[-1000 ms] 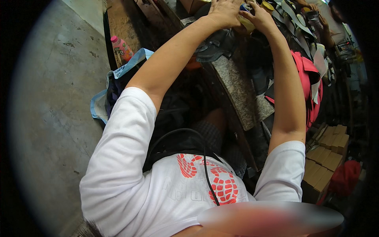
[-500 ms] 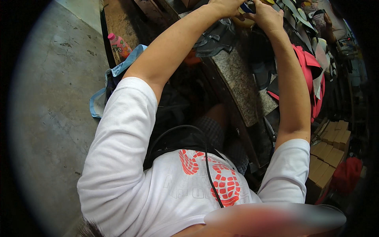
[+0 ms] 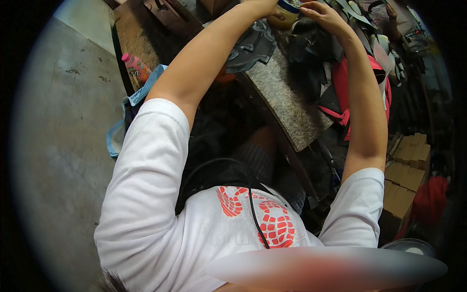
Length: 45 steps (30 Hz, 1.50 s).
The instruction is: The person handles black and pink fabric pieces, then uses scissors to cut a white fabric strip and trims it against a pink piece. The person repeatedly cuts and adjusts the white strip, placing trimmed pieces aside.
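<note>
Both arms reach to the top edge of the view. My left hand (image 3: 264,7), partly cut off there, has its fingers curled against a round yellowish container with a blue rim (image 3: 288,20). On the container's other side is my right hand (image 3: 325,16), its fingers stretched toward the rim with nothing visible in them. The container's far part and its contents are out of view. Dark grey cut pieces of material (image 3: 253,46) lie beside it on a speckled stone slab (image 3: 287,90), and a blurred black piece (image 3: 311,51) lies below my right hand.
Strips of material (image 3: 357,12) and a pink-red item (image 3: 343,87) lie around my right arm. Brown cardboard boxes (image 3: 406,170) are stacked at right. A pink bottle (image 3: 136,67) stands on a wooden surface (image 3: 138,31) at left, by a light blue strap (image 3: 116,136).
My hands have moved apart, and the right fingers have stretched out. More of the yellowish container shows between them. The whole view has shifted slightly.
</note>
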{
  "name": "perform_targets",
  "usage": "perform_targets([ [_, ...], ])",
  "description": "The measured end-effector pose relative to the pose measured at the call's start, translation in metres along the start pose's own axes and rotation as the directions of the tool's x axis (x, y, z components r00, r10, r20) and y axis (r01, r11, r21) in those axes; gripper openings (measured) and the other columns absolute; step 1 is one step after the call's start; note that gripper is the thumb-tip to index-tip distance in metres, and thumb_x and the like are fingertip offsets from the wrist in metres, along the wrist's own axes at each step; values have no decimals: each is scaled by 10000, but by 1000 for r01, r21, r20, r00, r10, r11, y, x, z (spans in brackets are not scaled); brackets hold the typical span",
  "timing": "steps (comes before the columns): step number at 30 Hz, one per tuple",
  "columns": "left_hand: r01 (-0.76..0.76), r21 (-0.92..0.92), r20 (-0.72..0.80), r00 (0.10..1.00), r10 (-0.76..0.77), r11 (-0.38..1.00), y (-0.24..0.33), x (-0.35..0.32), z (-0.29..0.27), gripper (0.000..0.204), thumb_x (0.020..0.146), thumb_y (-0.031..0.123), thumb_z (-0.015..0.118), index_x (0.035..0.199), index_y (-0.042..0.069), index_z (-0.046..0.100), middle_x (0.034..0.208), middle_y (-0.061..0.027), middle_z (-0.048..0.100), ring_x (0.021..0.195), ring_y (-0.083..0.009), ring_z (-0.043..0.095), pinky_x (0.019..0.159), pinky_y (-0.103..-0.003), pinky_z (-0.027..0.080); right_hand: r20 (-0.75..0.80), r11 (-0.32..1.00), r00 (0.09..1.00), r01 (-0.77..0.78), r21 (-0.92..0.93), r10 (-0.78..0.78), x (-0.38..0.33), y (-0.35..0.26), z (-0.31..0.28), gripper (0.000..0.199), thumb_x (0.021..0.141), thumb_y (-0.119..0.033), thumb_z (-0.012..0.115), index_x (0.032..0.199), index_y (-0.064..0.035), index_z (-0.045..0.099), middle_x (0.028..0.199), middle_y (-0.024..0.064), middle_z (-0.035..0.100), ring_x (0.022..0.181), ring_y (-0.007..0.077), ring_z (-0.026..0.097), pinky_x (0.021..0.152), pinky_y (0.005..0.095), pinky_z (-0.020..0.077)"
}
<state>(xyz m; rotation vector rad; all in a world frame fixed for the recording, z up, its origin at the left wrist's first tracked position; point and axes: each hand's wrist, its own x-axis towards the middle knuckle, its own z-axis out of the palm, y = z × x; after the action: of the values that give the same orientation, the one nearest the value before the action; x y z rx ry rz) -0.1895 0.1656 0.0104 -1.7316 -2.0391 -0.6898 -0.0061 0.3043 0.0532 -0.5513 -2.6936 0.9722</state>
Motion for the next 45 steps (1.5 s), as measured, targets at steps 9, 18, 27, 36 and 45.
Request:
perform_targets([
  [9, 52, 22, -154, 987, -48, 998, 32, -12, -1, 896, 635, 329, 866, 1373, -9, 486, 1434, -182, 505, 1403, -380, 382, 1151, -518, 315, -565, 872, 808, 145, 467, 169, -111, 0, -2, 711, 963, -395, 671, 1509, -57, 365, 1531, 158, 418, 1423, 277, 381, 1147, 401, 294],
  [18, 605, -610, 338, 783, -522, 512, 113, -30, 59, 791, 841, 581, 680, 1227, -106, 616, 1245, -295, 625, 1233, -398, 584, 1040, -435, 459, -502, 742, 734, -3, 671, 457, -130, -5, 43, 1041, 901, -377, 745, 1593, -27, 52, 1583, 237, 273, 1446, 366, 313, 1167, 429, 281],
  [27, 727, -684, 706, 638, -307, -64, 121, -33, 37, 581, 725, 350, 870, 1087, -66, 687, 989, -159, 731, 814, -244, 717, 701, -363, 563, -484, 990, 867, -70, 123, 121, -122, 40, 49, 844, 920, -298, 709, 1555, 24, 255, 1546, 250, 380, 1404, 302, 419, 1144, 344, 335],
  [36, 724, -683, 716, 637, -284, -98, 127, -46, 23, 727, 632, 352, 935, 1139, -88, 657, 1056, -191, 720, 910, -266, 715, 797, -402, 587, -291, 798, 834, -259, 544, 468, -154, -15, 52, 880, 924, -272, 579, 1618, -72, 77, 1533, 182, 392, 1334, 274, 447, 1074, 352, 379],
  [45, 663, -728, 532, 706, -468, 172, 155, -49, 34, 1277, 531, 413, 948, 1463, -98, 239, 1300, -273, 555, 1146, -347, 614, 1003, -467, 495, -233, 635, 799, -224, 739, 553, -171, -34, 54, 960, 875, -302, 606, 1619, -72, 45, 1551, 230, 359, 1377, 309, 408, 1112, 403, 343],
])
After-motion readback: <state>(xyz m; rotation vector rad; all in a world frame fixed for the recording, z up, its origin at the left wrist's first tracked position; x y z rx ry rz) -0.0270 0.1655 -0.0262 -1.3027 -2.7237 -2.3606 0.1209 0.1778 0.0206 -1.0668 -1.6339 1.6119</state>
